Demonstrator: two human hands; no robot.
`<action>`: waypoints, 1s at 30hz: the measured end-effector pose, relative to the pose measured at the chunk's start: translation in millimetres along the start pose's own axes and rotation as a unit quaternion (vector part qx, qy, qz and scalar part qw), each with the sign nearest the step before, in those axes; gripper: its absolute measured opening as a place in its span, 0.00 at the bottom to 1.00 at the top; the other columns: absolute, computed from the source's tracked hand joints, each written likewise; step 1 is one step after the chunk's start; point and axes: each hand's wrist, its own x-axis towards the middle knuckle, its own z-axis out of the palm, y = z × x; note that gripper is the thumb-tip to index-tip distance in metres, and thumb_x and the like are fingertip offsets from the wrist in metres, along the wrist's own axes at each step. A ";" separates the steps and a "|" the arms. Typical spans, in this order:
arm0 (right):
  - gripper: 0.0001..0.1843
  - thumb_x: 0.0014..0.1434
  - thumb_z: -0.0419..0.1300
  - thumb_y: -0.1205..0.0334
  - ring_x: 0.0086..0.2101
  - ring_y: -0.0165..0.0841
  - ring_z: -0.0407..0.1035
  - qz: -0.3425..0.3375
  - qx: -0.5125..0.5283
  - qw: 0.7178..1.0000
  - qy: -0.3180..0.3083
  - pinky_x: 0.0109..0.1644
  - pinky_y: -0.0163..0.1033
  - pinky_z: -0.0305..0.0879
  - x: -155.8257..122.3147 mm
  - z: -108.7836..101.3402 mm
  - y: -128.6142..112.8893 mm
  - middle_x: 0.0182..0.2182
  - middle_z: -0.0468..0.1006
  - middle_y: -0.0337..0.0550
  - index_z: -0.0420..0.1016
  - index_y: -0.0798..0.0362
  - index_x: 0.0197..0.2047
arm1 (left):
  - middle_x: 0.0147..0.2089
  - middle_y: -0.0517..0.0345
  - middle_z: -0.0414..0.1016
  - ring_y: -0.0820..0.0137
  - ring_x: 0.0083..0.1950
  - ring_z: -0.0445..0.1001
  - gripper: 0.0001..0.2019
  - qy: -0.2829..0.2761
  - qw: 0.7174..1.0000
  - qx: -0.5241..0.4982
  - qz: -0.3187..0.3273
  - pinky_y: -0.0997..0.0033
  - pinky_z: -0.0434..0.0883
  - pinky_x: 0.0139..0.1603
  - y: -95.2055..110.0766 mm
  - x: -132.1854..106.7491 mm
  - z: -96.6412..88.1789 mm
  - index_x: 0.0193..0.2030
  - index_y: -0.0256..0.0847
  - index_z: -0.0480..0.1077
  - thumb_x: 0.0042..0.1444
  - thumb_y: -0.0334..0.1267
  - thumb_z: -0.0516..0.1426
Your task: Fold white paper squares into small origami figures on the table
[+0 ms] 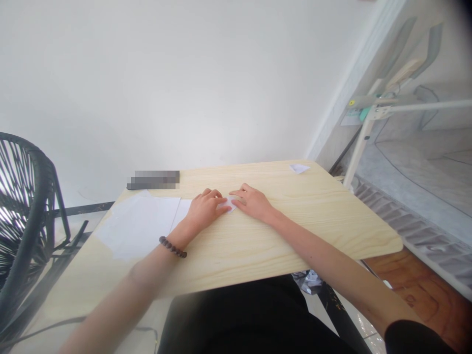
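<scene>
Near the middle of the light wooden table (309, 231) lies a small piece of folded white paper (230, 202), partly covered by my fingers. My left hand (206, 210) has its thumb and forefinger on the left end of this paper. On the opposite end, the thumb and forefinger of my right hand (253, 202) press it from the right. The paper's full shape is hidden under the fingertips. Dark beads circle my left wrist in a bracelet (172, 247).
Loose white sheets (138, 226) spread over the table's left side, with a blurred-out dark object (157, 180) behind them. A small folded white paper (299, 168) lies at the far right corner. A black woven chair (27, 206) stands left; a white metal frame (363, 142) stands right.
</scene>
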 end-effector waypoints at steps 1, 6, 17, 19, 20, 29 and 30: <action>0.16 0.58 0.47 0.54 0.34 0.27 0.62 -0.011 -0.004 1.000 -0.010 0.37 0.32 0.54 -0.2 -0.7 0.1 0.36 0.65 0.41 0.67 0.45 0.48 | 0.42 0.56 0.68 0.65 0.43 0.63 0.18 -0.002 1.000 0.018 -0.004 0.68 0.63 0.39 1.6 -0.5 -0.8 0.43 0.44 0.69 0.54 0.50 0.47; 0.17 0.60 0.43 0.55 0.35 0.30 0.62 -0.034 -0.050 0.998 -0.028 0.38 0.34 0.54 0.0 -2.2 -2.2 0.34 0.67 0.43 0.68 0.44 0.47 | 0.43 0.54 0.66 0.64 0.43 0.63 0.18 -0.031 0.996 0.081 -0.035 0.70 0.63 0.32 8.7 -1.3 -5.7 0.43 0.45 0.69 0.55 0.51 0.45; 0.19 0.61 0.39 0.57 0.36 0.31 0.63 -0.048 -0.115 0.991 -0.055 0.39 0.35 0.54 2.0 -6.4 -7.4 0.36 0.68 0.43 0.64 0.43 0.51 | 0.37 0.54 0.68 0.65 0.39 0.67 0.20 -0.083 0.991 0.083 -0.063 0.71 0.60 0.30 10.7 0.4 -6.8 0.44 0.46 0.67 0.55 0.53 0.43; 0.19 0.61 0.39 0.57 0.36 0.31 0.63 -0.049 -0.121 0.990 -0.062 0.39 0.36 0.54 2.6 -6.5 -8.3 0.36 0.68 0.44 0.64 0.43 0.51 | 0.37 0.55 0.69 0.64 0.37 0.68 0.21 -0.093 0.990 0.078 -0.068 0.71 0.60 0.30 9.8 0.6 -5.7 0.45 0.46 0.66 0.55 0.53 0.42; 0.19 0.61 0.40 0.57 0.37 0.31 0.63 -0.047 -0.118 0.990 -0.063 0.39 0.35 0.54 2.6 -6.1 -8.6 0.37 0.68 0.44 0.64 0.43 0.51 | 0.37 0.55 0.70 0.64 0.37 0.69 0.21 -0.095 0.990 0.075 -0.071 0.70 0.60 0.30 9.6 0.6 -5.4 0.45 0.46 0.66 0.55 0.54 0.42; 0.18 0.60 0.42 0.55 0.36 0.29 0.64 -0.015 -0.041 0.999 -0.025 0.37 0.32 0.55 -2.7 -1.6 -6.2 0.36 0.68 0.42 0.69 0.47 0.45 | 0.41 0.54 0.72 0.60 0.39 0.70 0.22 -0.111 0.990 0.045 -0.078 0.67 0.61 0.33 7.3 2.9 -5.7 0.53 0.53 0.59 0.55 0.54 0.41; 0.18 0.60 0.43 0.56 0.35 0.29 0.64 -0.014 -0.039 0.999 -0.029 0.37 0.33 0.55 -2.4 -1.9 -6.0 0.35 0.68 0.42 0.70 0.47 0.44 | 0.41 0.53 0.72 0.60 0.39 0.70 0.22 -0.115 0.989 0.041 -0.078 0.67 0.62 0.33 6.5 3.9 -5.8 0.53 0.53 0.60 0.55 0.54 0.41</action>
